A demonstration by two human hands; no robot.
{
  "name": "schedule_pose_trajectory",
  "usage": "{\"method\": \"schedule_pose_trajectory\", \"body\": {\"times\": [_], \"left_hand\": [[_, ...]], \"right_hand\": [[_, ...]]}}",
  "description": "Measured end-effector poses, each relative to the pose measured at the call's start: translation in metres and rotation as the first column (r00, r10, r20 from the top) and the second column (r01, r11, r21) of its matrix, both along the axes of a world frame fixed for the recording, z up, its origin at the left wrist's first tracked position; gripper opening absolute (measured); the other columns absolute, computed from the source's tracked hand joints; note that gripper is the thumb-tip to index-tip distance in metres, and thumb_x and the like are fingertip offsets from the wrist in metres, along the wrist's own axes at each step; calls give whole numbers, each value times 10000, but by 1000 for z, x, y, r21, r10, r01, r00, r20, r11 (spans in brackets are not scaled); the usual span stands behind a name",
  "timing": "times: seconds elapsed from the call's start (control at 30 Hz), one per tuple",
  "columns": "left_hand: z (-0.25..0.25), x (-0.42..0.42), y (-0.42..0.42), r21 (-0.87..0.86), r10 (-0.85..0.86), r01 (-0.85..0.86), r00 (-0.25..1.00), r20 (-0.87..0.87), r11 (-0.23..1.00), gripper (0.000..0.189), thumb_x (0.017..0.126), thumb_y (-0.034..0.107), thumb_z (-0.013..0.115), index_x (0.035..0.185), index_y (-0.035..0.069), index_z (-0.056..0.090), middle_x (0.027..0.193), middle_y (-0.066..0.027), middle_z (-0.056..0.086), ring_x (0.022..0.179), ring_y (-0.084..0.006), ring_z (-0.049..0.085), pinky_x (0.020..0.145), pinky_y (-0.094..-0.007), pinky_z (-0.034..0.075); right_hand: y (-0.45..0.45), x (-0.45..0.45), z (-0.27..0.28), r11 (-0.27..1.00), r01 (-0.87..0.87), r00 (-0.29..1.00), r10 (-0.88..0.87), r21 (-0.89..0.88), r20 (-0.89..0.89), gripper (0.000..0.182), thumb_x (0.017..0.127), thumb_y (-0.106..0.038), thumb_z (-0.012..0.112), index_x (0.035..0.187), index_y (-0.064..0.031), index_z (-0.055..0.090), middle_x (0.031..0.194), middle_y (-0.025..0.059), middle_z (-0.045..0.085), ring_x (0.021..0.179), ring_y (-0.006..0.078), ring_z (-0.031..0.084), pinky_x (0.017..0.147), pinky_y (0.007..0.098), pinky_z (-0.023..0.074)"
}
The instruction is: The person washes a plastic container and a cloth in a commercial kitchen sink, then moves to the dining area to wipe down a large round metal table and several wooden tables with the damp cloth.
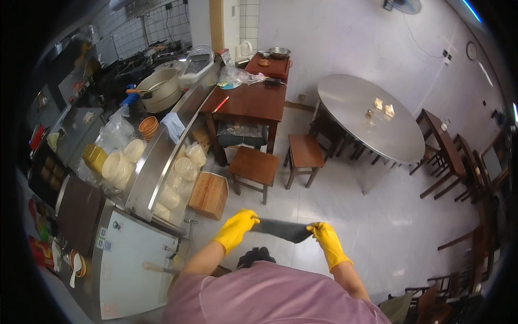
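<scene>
Between my two hands a dark grey cloth [283, 229] is stretched out in the air above the tiled floor. My left hand [238, 227], in a yellow rubber glove, pinches its left end. At the other end, my right hand [325, 242] grips a corner with thumb and fingers, also in a yellow rubber glove. The cloth sags a little along its lower edge, towards the right. Behind it on the floor stands a cardboard box [208, 195], nearest to my left hand.
Two wooden stools [254, 163] stand ahead, by a dark red wooden table [253, 101]. A round metal table [364, 109] is at the right. On the left run a steel counter [172, 148] with a large pot [160, 90], stacked bowls [117, 170] and a white-doored cabinet [133, 267].
</scene>
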State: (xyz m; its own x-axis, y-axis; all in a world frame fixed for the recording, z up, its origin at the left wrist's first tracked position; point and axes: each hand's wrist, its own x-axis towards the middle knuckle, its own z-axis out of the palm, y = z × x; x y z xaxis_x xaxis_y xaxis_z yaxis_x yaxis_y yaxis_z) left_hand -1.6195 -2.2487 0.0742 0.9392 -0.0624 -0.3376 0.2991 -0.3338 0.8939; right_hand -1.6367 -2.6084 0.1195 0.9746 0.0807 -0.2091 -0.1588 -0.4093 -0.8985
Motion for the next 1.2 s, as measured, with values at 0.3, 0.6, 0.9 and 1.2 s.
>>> {"method": "schedule_pose_trajectory", "body": {"times": [0.3,0.6,0.9,1.2], "left_hand": [[89,344,60,130,88,-240,724,684,962,244,851,-69,695,1052,42,780,1134,-182,704,1039,-347,696,919,-413,569],[92,591,98,516,-261,-193,687,678,834,345,901,249,734,1224,129,746,1242,-174,714,1186,-389,637,1064,-467,486],[-6,630,144,382,-95,-53,929,357,923,417,946,255,692,1320,70,681,1358,-176,671,1276,-377,602,1104,-465,466],[-52,754,190,380,-71,-193,812,579,905,301,945,230,705,1180,46,738,1207,-169,733,1156,-375,661,1024,-478,511]], "right_hand": [[79,356,52,843,-229,881,-33,487,472,240,1035,-98,588,1234,-14,691,1062,66,726,897,179,681,832,297,538],[171,668,84,931,239,318,192,-275,928,292,847,-90,720,1134,-138,739,1131,128,733,1029,340,704,850,430,576],[292,750,12,574,-240,759,614,-783,218,453,938,-291,637,1357,-120,651,1377,196,606,1227,396,613,1016,479,502],[284,732,-55,541,-146,787,571,-828,234,629,967,-447,634,1528,-186,524,1584,170,455,1470,397,385,1225,626,197]]}}
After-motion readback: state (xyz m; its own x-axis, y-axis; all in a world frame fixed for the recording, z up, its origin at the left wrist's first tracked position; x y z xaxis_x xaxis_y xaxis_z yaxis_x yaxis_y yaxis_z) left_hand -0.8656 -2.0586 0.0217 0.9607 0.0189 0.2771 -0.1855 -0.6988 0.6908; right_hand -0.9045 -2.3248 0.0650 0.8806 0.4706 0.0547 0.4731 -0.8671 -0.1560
